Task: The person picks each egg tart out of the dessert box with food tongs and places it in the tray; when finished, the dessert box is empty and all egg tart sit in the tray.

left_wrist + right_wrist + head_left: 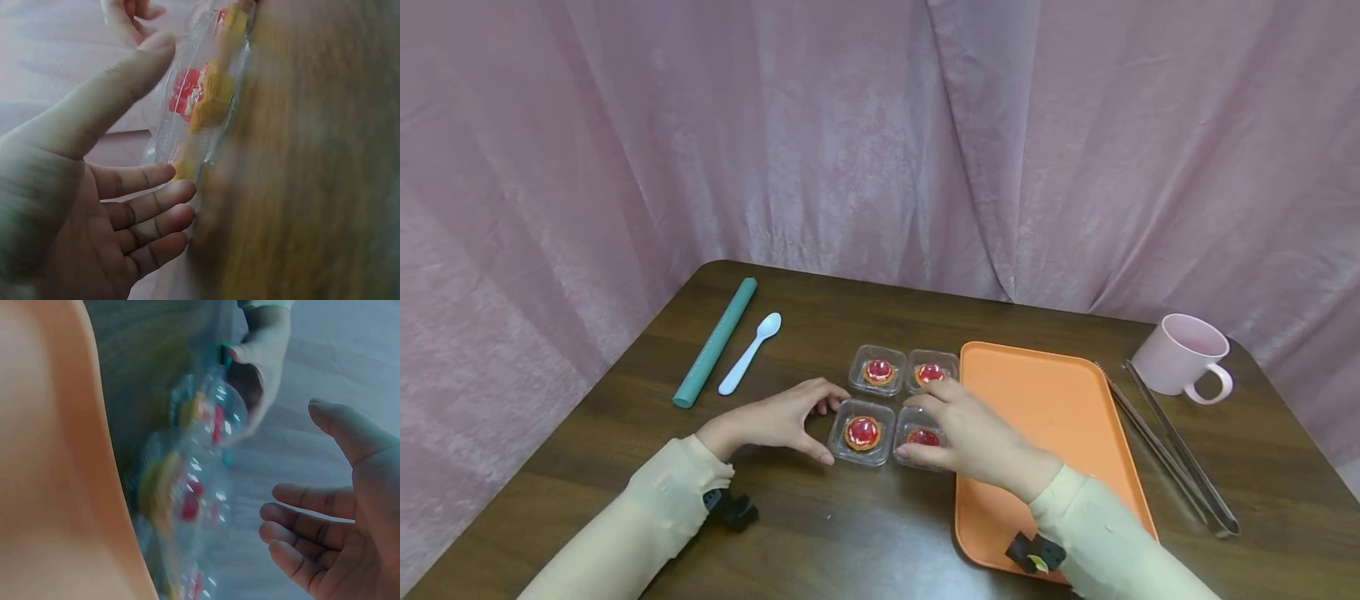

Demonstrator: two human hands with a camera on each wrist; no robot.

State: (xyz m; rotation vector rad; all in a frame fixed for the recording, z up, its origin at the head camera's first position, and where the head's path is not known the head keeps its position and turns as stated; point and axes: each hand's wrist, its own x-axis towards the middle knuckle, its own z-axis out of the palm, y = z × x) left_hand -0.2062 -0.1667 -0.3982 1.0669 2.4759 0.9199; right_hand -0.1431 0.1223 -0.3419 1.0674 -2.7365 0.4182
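Several clear plastic boxes stand together in a square block in the middle of the table, each holding a small tart with a glossy red top. My left hand (786, 419), thumb and fingers spread, is at the left side of the front-left box (842, 433). Over the front-right box (917, 457) hovers my right hand (970, 429), partly covering it and its tart. In the right wrist view the fingers (312, 500) are apart from the boxes with nothing between them. Behind these sit the back-left box (865, 385) and the back-right box (947, 364).
An orange tray (1030, 392) lies right of the boxes, under my right forearm. Metal tongs (1180, 454) rest beyond it, near a pink mug (1172, 358). To the left lie a white spoon (747, 362) and a teal rolled tube (717, 342). A pink curtain (850, 142) hangs behind the table.
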